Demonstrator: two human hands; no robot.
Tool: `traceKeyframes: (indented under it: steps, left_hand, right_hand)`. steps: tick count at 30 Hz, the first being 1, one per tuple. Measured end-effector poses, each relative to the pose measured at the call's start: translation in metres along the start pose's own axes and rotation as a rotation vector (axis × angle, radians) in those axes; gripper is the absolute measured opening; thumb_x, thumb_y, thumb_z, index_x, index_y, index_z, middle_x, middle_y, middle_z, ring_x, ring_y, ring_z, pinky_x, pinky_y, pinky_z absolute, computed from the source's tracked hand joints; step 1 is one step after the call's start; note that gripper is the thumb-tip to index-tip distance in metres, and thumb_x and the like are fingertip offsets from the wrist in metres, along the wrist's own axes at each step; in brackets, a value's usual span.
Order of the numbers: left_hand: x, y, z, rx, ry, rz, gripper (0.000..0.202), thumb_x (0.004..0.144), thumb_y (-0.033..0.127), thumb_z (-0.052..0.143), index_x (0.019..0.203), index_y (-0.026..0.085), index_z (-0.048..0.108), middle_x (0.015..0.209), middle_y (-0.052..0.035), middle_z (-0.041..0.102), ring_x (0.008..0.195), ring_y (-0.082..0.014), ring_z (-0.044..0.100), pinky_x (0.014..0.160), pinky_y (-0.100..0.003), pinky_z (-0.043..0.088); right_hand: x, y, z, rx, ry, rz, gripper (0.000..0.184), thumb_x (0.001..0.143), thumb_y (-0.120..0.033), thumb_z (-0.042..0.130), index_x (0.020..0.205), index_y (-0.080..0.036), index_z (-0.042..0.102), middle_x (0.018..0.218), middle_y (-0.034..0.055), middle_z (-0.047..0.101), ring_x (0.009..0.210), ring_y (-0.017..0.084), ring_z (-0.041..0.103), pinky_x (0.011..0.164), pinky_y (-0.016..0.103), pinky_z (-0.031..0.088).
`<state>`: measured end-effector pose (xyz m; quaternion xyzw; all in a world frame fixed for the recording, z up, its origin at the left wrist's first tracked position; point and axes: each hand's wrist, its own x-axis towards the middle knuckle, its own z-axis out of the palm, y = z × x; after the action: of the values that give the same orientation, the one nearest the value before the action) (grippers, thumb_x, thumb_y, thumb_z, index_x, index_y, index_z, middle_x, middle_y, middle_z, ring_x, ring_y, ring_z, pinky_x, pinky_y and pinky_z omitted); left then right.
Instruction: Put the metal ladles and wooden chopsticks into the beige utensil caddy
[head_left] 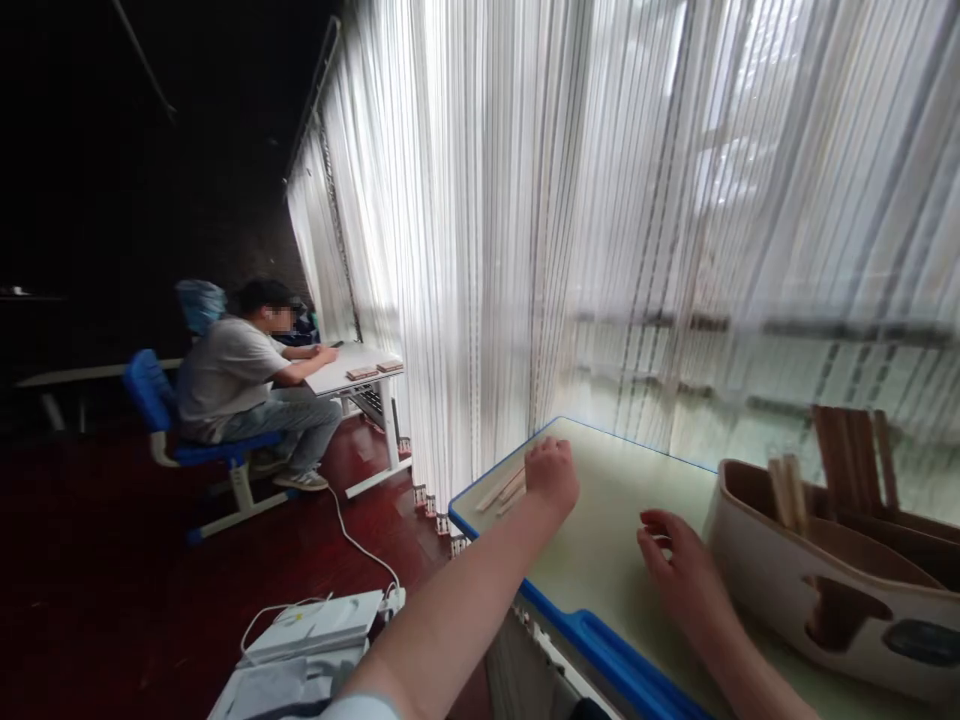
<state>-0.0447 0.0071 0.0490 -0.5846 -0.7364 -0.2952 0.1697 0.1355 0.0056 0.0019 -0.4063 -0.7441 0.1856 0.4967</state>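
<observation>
My left hand (551,472) reaches across the pale green desk (600,540) to its far left corner. Its fingers are curled round the ends of several thin wooden sticks (504,491) that lie there. My right hand (679,572) rests on the desk nearer to me, fingers bent, beside a beige and brown organiser tray (757,575). Whether it holds anything small is not visible. More wooden sticks (787,490) stand upright in the tray.
The desk has a blue rim (600,645). White string curtains (562,220) hang just behind it. At the left a person (240,385) sits on a blue chair at another white desk (352,365). White devices and a cable (315,625) lie on the dark red floor.
</observation>
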Motion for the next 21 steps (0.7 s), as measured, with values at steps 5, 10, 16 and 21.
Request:
traceKeyframes:
  steps: [5,10,16,21]
  left_hand:
    - [-0.011,-0.02,0.018,0.085,-0.087,0.057,0.025,0.082,0.016,0.04,0.101,0.015,0.055,0.1,-0.0123,0.056,0.096,-0.0239,0.051,0.079,-0.038,0.041]
    - [-0.011,-0.02,0.026,0.066,-0.104,0.083,0.023,0.079,0.015,0.042,0.098,0.013,0.056,0.099,-0.0123,0.057,0.097,-0.0248,0.05,0.081,-0.039,0.041]
    - [-0.01,-0.03,0.036,0.072,-0.18,0.046,0.024,0.077,0.014,0.045,0.097,0.012,0.058,0.096,-0.0134,0.061,0.094,-0.0252,0.053,0.079,-0.037,0.042]
    - [-0.007,-0.028,0.037,0.104,-0.229,0.017,0.03,0.082,0.006,0.034,0.092,0.014,0.061,0.089,-0.0111,0.064,0.091,-0.023,0.056,0.078,-0.036,0.043]
  right_hand:
    - [0.015,0.03,0.011,0.059,-0.166,0.297,0.02,0.067,-0.039,0.054,0.079,-0.023,0.056,0.08,0.007,0.067,0.077,0.024,0.064,0.066,0.036,0.05]
    - [0.042,0.041,0.024,-0.152,-0.173,0.41,0.036,0.063,-0.038,0.057,0.094,-0.019,0.056,0.087,0.009,0.068,0.067,0.024,0.064,0.06,0.035,0.046]
    - [0.059,0.027,0.053,-0.229,-0.115,0.337,0.039,0.076,-0.044,0.045,0.106,-0.02,0.051,0.093,0.006,0.066,0.073,0.022,0.063,0.062,0.033,0.044]
    - [0.051,0.024,0.054,-0.101,-0.172,0.264,0.035,0.077,-0.044,0.045,0.101,-0.019,0.052,0.088,0.0051,0.065,0.072,0.018,0.063,0.065,0.03,0.045]
